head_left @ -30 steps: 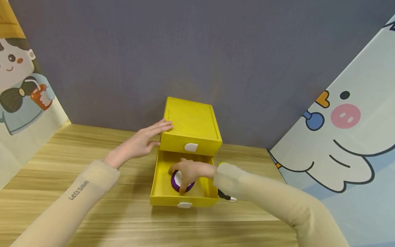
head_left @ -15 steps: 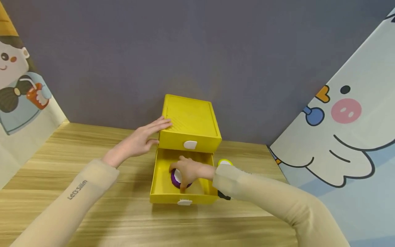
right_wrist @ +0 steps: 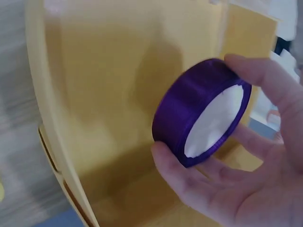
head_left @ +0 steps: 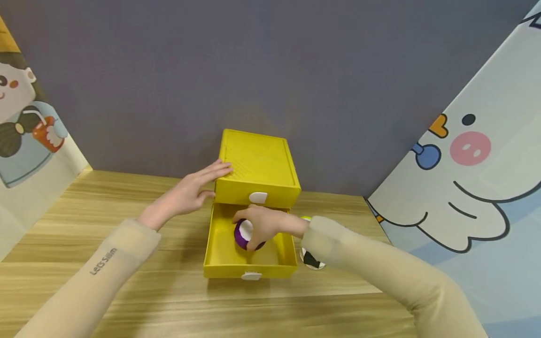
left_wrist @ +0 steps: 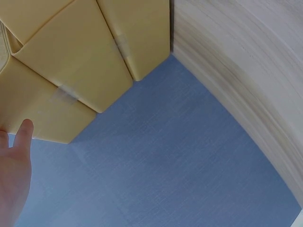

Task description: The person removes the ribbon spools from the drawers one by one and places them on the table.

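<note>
My right hand (head_left: 267,223) pinches a roll of purple ribbon (head_left: 242,240) between thumb and fingers, inside the pulled-out bottom drawer (head_left: 221,257) of a yellow drawer box (head_left: 259,157). In the right wrist view the ribbon roll (right_wrist: 189,104) is tilted on edge, its white side disc showing, and looks lifted off the drawer floor. My left hand (head_left: 188,191) lies at the box's upper left edge, straight fingers on the top and thumb by the side. In the left wrist view only part of that hand (left_wrist: 14,175) shows beside the yellow panels. The upper drawer is pushed in.
Right of the drawer, a round black-and-white item (head_left: 313,259) lies on the wooden tabletop (head_left: 169,300). A yellow-edged thing (head_left: 306,218) behind it is mostly hidden by my sleeve. A grey-blue wall (head_left: 270,65) stands behind the box, with cartoon-printed panels at both sides.
My right hand has raised the ribbon roll slightly and moved a little toward the back of the drawer, its wrist shifting right. My left hand keeps its place on the box.
</note>
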Tool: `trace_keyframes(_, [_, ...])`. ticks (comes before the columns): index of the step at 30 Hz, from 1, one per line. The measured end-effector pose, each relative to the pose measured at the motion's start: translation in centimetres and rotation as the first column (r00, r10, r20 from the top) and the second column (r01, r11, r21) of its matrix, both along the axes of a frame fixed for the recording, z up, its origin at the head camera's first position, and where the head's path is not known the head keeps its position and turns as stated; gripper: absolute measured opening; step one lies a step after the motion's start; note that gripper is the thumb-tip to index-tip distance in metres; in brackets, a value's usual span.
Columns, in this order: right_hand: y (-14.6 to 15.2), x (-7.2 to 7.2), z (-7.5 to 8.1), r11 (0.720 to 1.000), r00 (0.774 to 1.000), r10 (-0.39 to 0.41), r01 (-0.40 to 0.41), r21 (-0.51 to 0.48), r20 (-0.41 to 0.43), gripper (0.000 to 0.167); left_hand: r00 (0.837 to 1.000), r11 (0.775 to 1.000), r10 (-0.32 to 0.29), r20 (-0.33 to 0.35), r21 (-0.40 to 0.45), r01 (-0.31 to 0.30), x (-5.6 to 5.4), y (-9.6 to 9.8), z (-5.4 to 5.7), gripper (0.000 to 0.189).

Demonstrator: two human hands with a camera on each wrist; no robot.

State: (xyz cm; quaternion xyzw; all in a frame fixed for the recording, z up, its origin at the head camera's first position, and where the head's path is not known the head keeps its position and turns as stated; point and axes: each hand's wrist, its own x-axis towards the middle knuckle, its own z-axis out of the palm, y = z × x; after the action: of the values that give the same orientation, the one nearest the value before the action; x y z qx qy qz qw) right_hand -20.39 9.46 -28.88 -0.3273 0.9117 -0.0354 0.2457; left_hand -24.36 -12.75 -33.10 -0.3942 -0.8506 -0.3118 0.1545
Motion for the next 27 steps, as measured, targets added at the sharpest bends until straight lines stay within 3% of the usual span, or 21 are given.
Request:
trace_keyframes(8, [2.5, 1.1, 3.4, 0.998, 0.999, -0.021, 0.023, -0.063, 0.026, 0.067, 1.0, 1.0, 0.008, 0.002, 0.0, -0.008, 0.2, -0.1, 0.0, 0.068])
trace_keyframes(17, [8.2, 3.1, 6.6, 0.972, 0.994, -0.078, 0.06, -0.229, -0.072, 0.064, 1.0, 1.0, 0.001, -0.011, 0.004, -0.001, 0.1, -0.1, -0.2, 0.07])
trace_keyframes(22, [12.0, 3.5, 6.2, 0.956, 0.983, -0.139, 0.101, -0.274, -0.121, 0.059, 1.0, 1.0, -0.001, -0.028, 0.009, 0.001, 0.0, 0.0, -0.1, 0.07])
trace_keyframes(27, [15.2, 3.9, 3.2, 0.95, 0.974, -0.207, 0.178, -0.258, -0.091, 0.063, 0.999, 1.0, -0.004, -0.035, 0.011, 0.005, 0.1, 0.0, -0.1, 0.069])
